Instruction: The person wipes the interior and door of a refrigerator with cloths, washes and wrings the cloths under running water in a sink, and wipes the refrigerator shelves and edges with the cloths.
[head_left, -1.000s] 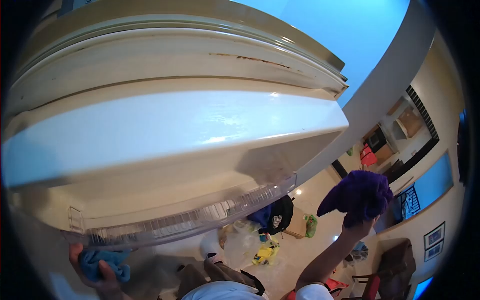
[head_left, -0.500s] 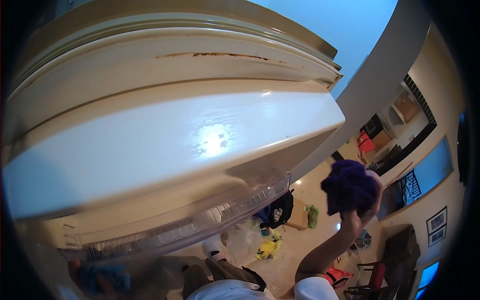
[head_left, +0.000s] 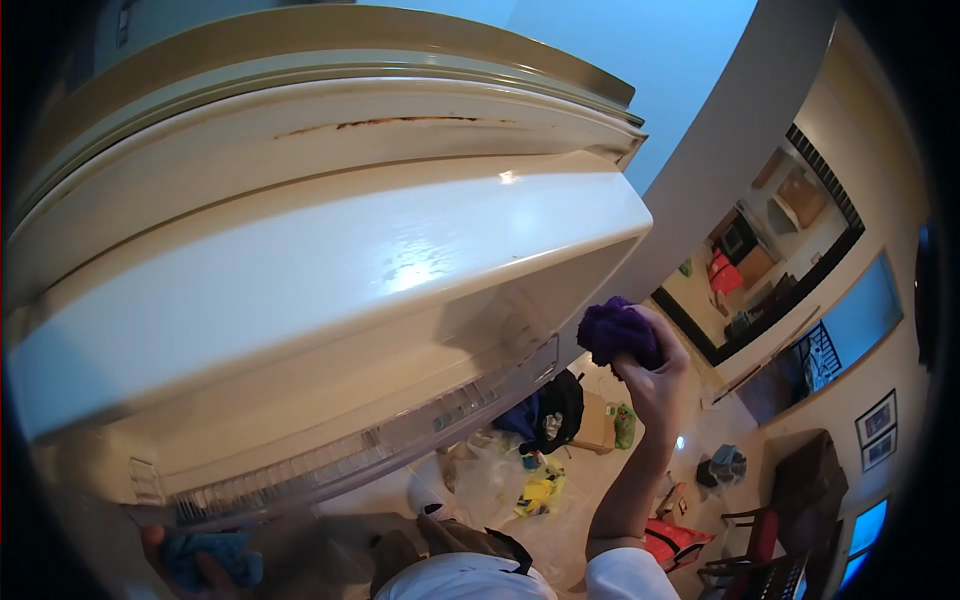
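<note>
Bunched up as it is, the purple cloth point(head_left: 617, 333) looks fuzzy.

- Door point(head_left: 300, 245) blocks nine to eleven o'clock from the right hand point(head_left: 660, 375).
- Open room toward three o'clock.
- Clear rack point(head_left: 360, 455) bars one o'clock from the left hand point(head_left: 212, 572).
</note>
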